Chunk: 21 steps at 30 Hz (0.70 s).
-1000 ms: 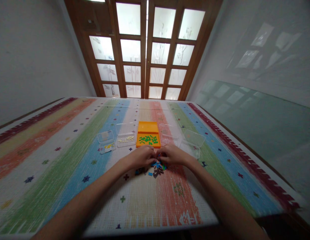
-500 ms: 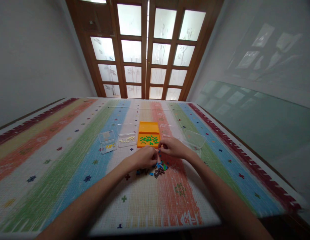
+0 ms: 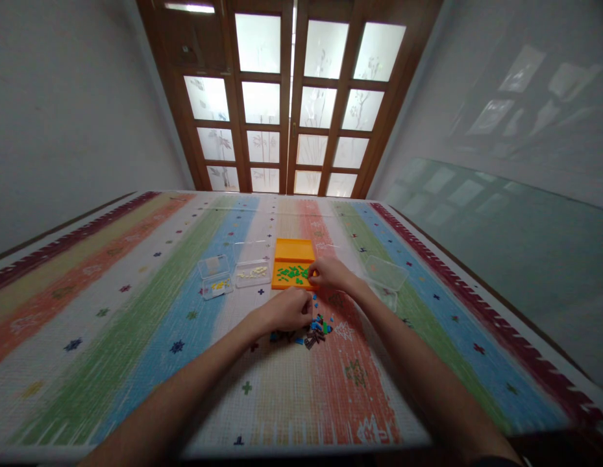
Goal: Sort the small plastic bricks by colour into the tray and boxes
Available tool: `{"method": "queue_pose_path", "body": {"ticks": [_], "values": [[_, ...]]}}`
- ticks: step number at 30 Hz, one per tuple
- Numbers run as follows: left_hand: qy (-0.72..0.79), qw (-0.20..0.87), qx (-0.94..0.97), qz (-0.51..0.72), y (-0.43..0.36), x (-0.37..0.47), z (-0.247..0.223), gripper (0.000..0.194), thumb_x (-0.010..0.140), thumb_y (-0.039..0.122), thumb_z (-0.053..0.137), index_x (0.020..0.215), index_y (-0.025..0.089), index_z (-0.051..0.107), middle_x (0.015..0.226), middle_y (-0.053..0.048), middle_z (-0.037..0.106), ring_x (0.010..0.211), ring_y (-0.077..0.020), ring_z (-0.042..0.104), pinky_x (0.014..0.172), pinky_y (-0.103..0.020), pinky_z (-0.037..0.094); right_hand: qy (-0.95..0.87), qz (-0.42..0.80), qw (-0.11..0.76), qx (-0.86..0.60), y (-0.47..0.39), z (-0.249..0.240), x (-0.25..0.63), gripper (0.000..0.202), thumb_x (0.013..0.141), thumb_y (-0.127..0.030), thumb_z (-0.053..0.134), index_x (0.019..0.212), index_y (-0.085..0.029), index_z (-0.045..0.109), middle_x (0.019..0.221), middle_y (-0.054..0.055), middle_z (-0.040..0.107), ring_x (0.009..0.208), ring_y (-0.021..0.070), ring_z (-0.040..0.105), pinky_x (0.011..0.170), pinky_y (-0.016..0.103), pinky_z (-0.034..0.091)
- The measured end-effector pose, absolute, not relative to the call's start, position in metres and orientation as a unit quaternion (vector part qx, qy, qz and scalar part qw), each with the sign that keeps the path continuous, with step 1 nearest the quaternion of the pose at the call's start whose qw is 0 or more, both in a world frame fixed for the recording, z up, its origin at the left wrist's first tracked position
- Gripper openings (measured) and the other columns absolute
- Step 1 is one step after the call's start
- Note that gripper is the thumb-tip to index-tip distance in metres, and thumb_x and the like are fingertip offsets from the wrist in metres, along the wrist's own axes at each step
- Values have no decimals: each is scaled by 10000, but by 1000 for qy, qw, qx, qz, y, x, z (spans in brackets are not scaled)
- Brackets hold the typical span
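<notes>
Box point(image 3: 294, 249), orange, open, small bright-green pieces point(image 3: 299, 281) scattered inside

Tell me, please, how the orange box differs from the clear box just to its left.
The orange box is opaque, while the clear box is see-through. The orange box holds green pieces; the clear box holds cream ones. The right hand is at the orange box; neither hand is at the clear box. Both lie open.

Green pieces point(image 3: 293, 273) are lying in the orange box point(image 3: 295, 249), cream pieces point(image 3: 259, 272) left of it, a striped tablecloth point(image 3: 282, 402) spreading beneath.
</notes>
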<state>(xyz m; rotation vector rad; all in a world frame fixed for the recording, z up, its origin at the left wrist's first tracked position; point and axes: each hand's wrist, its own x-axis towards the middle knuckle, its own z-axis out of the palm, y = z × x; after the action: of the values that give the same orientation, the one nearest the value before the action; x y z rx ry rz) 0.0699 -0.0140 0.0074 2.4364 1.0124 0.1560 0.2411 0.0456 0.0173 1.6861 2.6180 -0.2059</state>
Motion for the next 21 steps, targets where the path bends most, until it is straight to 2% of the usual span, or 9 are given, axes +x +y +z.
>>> {"method": "queue_pose_path", "body": {"ticks": [4,8,11,16,21], "values": [[364,241,895,90,-6,64,8,135,760,137,545,710,144,670,649,-27,659,579,-130,553,541,-235,359,837,-59,-1,544,43,16,243,245,834,-196,620,987,-184,810,913,105,770,795,199,661,652,252,423],[381,158,898,155,17,50,10,121,790,162,567,737,149,676,716,-38,685,656,-145,588,623,-244,429,845,-53,-21,531,36,20,250,246,840,-176,607,986,-192,804,911,93,766,815,184,645,683,246,422],[397,136,892,169,37,41,9,134,821,155,552,792,141,682,795,-65,703,729,-160,606,692,-262,463,859,-76,-56,504,26,25,258,262,846,-157,586,998,-183,797,843,75,756,738,160,622,662,242,400],[406,127,891,158,60,40,0,147,798,130,558,744,145,694,744,-59,689,712,-163,593,713,-270,462,878,-133,-59,456,1,33,268,251,825,-151,587,960,-175,797,733,39,726,609,117,556,592,228,340],[403,136,895,137,65,46,-5,180,758,119,558,644,142,695,615,-34,642,611,-151,546,651,-264,403,884,-164,-60,433,-21,38,271,246,839,-147,580,946,-180,799,766,47,751,639,132,594,621,238,366]]}}
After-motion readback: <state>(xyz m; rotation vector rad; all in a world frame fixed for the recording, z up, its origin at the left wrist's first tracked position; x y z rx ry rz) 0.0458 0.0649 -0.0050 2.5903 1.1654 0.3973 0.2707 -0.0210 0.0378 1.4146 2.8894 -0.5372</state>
